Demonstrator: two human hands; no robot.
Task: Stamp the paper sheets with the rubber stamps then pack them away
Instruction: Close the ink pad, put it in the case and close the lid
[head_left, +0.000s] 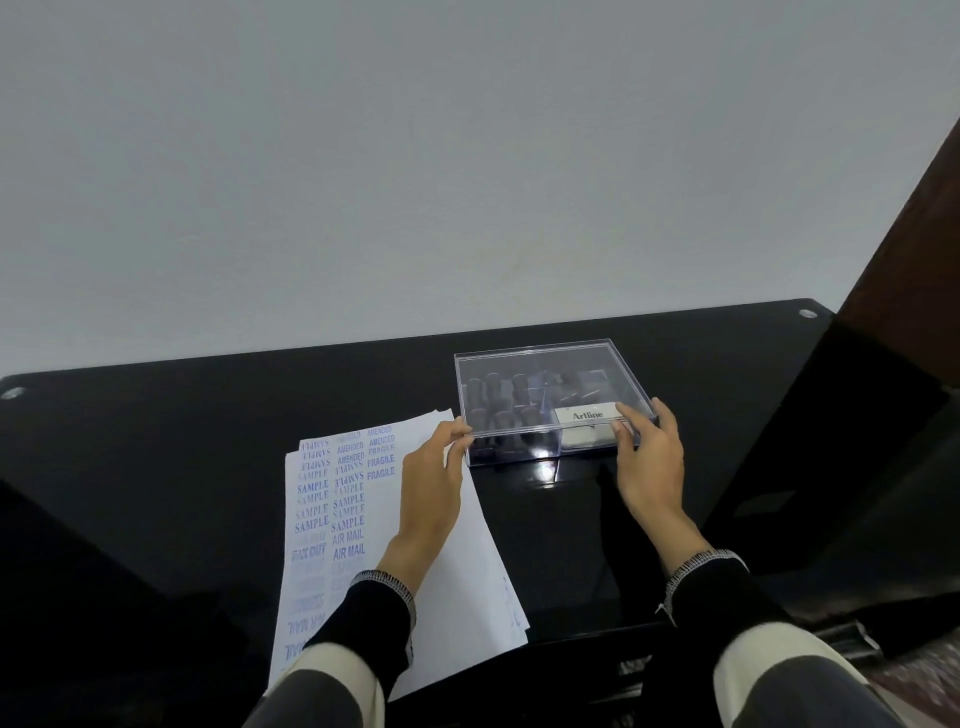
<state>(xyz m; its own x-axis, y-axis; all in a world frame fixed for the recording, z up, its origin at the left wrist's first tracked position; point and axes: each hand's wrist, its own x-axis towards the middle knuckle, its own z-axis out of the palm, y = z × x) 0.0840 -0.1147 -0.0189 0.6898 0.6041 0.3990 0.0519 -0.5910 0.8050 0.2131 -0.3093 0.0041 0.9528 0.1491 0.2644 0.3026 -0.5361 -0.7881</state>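
Both hands, left hand (434, 470) and right hand (650, 454), grip the clear plastic stamp box (550, 400) on the glossy black worktop (208, 441), beside blue-stamped white paper sheets (343, 499).

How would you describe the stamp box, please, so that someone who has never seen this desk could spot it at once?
On the black table, look right of the paper sheets printed with blue words. The box sits there, with the left hand and right hand at its near corners. It is the only clear plastic thing, with dark stamps inside and a white Artline label on its lid.
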